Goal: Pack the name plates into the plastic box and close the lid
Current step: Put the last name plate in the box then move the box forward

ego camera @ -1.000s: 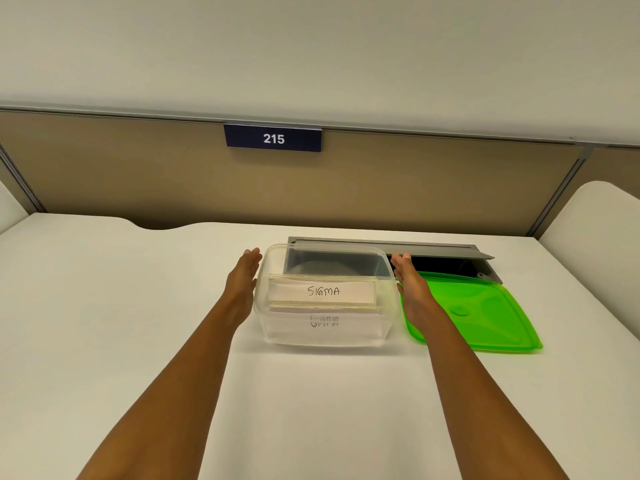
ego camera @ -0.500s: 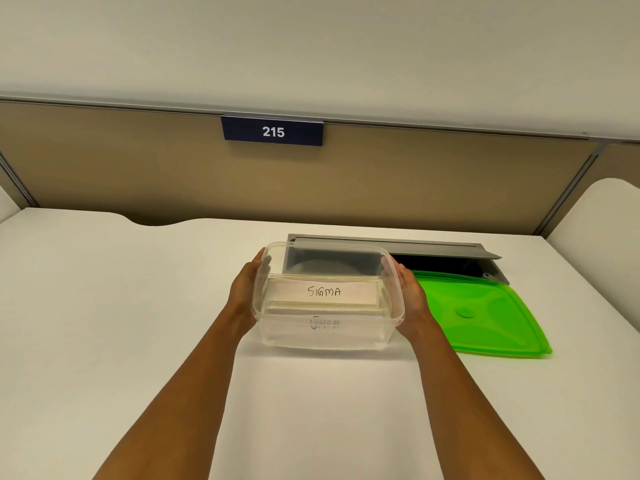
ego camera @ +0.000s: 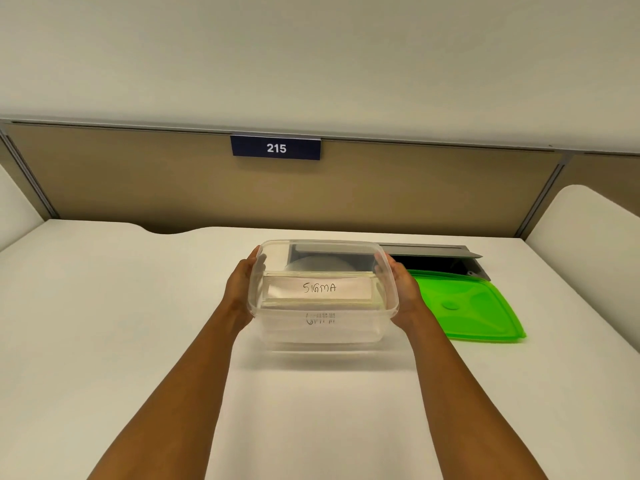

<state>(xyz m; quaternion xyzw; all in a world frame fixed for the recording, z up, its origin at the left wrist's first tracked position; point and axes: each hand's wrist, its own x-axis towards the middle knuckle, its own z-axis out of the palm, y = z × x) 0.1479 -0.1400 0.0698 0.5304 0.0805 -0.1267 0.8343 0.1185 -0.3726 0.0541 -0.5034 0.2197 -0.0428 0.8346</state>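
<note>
Together, left hand (ego camera: 239, 289) and right hand (ego camera: 403, 289) grip the box (ego camera: 322, 332); name plate (ego camera: 349, 289) reads SIGMA.

Dark blue sign (ego camera: 275, 148) on the tan partition panel (ego camera: 138, 181): white numerals "215". Top name plate (ego camera: 319, 287) inside the clear plastic box (ego camera: 322, 332): handwritten "SIGMA" in dark ink. Front wall of the box: small marking, not legible

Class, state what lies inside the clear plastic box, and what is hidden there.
Inside the plastic box lies a stack of name plates; the top one reads SIGMA. The lower plates' faces and their number are covered by it.
</note>
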